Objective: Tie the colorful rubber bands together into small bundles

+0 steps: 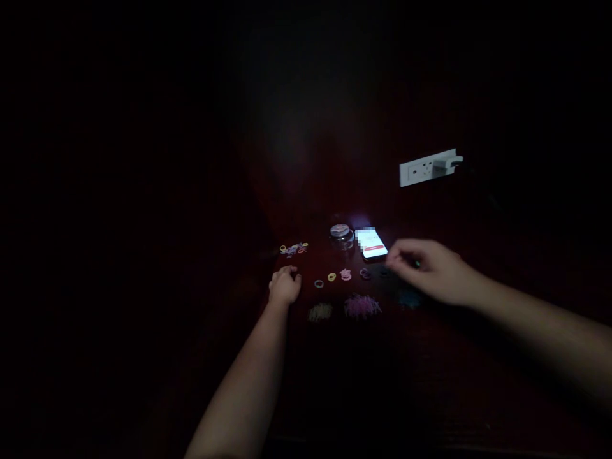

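Closest to me on the dark table [318, 262], three loose heaps: a pale yellowish heap [320, 312] to the left, a pink-purple heap [362, 306] in the middle, a dim blue heap [410, 298] to the right, right by the underside of my right grip [433, 268].

Just past them runs a row of little bands! From the left: a greenish band [319, 284], a yellow band [331, 277], a pink cluster [345, 274], a purple cluster [364, 273]. My left grip [284, 287] sits palm down at the left end, loose, fingers lightly bent, nothing seen in it; the greenish band is the nearest of the row, a short way to its right, apart from it.

Over on the other end, my right grip: fingers curled in towards the thumb, tips blurred, and I cannot tell whether anything is pinched there. A tiny green spot [417, 264] shows within the curl, held or behind, I can't say. The purple cluster lies to the left of those fingertips, apart.

Farther out, a mixed bunch of bands [294, 249] beyond my left grip, then a lidded clear jar [341, 236], and a glowing phone [373, 243] just beyond my right fingertips. Farthest, a white socket panel [428, 167], plug [447, 163] in its right end.
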The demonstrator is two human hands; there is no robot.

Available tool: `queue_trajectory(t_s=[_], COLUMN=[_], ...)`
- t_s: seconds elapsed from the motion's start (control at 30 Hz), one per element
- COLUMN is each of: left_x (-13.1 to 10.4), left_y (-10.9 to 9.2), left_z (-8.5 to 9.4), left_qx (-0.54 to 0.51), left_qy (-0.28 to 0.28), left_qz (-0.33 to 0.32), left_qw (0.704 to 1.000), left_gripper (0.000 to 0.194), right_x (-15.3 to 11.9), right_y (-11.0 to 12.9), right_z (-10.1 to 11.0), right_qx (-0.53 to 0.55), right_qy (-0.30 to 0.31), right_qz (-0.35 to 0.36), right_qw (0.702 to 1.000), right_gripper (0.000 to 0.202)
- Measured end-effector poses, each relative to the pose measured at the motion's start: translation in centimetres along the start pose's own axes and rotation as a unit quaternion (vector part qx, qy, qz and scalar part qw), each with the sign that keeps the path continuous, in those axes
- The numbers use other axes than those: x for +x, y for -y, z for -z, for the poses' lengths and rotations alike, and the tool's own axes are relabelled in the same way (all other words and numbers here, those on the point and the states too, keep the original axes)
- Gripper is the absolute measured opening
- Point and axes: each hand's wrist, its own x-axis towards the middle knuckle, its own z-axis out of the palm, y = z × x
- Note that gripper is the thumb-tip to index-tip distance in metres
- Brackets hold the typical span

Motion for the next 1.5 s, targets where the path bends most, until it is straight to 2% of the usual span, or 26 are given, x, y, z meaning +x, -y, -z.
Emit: queue_trajectory(t_s=[0.03, 0.1, 0.2, 0.33, 0.5, 0.7, 0.83, 0.97, 1.17, 1.23, 1.3, 1.37, 1.5], left_x=[0.0, 0.3, 1.1, 3.2, 5.5, 5.8, 4.1, 1.0, -4.7, -6.5, -8.0, -9.0, -9.7], left_y=[-0.1, -0.3, -0.4, -0.2, 0.1, 0.6, 0.4, -1.5, -7.5, -9.0, -10.0, -10.7, -11.5], left_z=[-0.1, -0.2, -0.4, -0.8, -1.4, -1.4, -0.5, 0.9, 2.4, 2.9, 3.3, 3.6, 3.6], left_qx=[0.005, 0.015, 0.027, 0.034, 0.025, -0.012, -0.064, -0.13, -0.217, -0.303, -0.323, -0.305, -0.291], left_qy=[0.002, 0.004, 0.006, 0.01, 0.001, -0.036, -0.081, -0.121, -0.096, -0.096, -0.086, -0.081, -0.069], left_qz=[0.001, 0.005, 0.009, 0.02, 0.021, 0.013, -0.011, -0.053, -0.176, -0.216, -0.248, -0.276, -0.312], left_qw=[1.0, 1.0, 1.0, 0.999, 0.999, 0.999, 0.995, 0.983, 0.955, 0.923, 0.91, 0.908, 0.902], left_gripper=[0.036, 0.04, 0.046, 0.053, 0.051, 0.044, 0.033, 0.025, 0.015, 0.014, 0.018, 0.022, 0.029], right_x=[-0.3, -1.2, -2.4, -2.6, -2.3, -2.1, -2.0, -1.9, -1.6, -1.6, -1.8, -1.8, -1.8], right_y=[0.7, 1.3, 0.3, -1.7, -2.3, -2.5, -2.7, -3.2, -3.7, -3.6, -3.3, -3.1, -2.9], right_z=[-1.6, -4.1, -5.8, -5.5, -5.2, -5.4, -5.1, -4.9, -5.1, -5.1, -5.2, -5.3, -5.5], right_qx=[-0.052, -0.114, -0.141, -0.146, -0.137, -0.133, -0.13, -0.127, -0.11, -0.099, -0.086, -0.077, -0.076], right_qy=[0.054, 0.093, 0.113, 0.097, 0.081, 0.076, 0.069, 0.054, 0.002, -0.011, -0.012, -0.005, 0.008], right_qz=[0.054, 0.122, 0.137, 0.133, 0.14, 0.128, 0.118, 0.113, 0.096, 0.087, 0.083, 0.083, 0.083], right_qw=[0.996, 0.982, 0.974, 0.975, 0.977, 0.98, 0.982, 0.984, 0.989, 0.991, 0.993, 0.994, 0.994], right_gripper=[0.011, 0.007, 0.006, 0.014, 0.012, 0.013, 0.014, 0.016, 0.008, 0.009, 0.013, 0.018, 0.015])
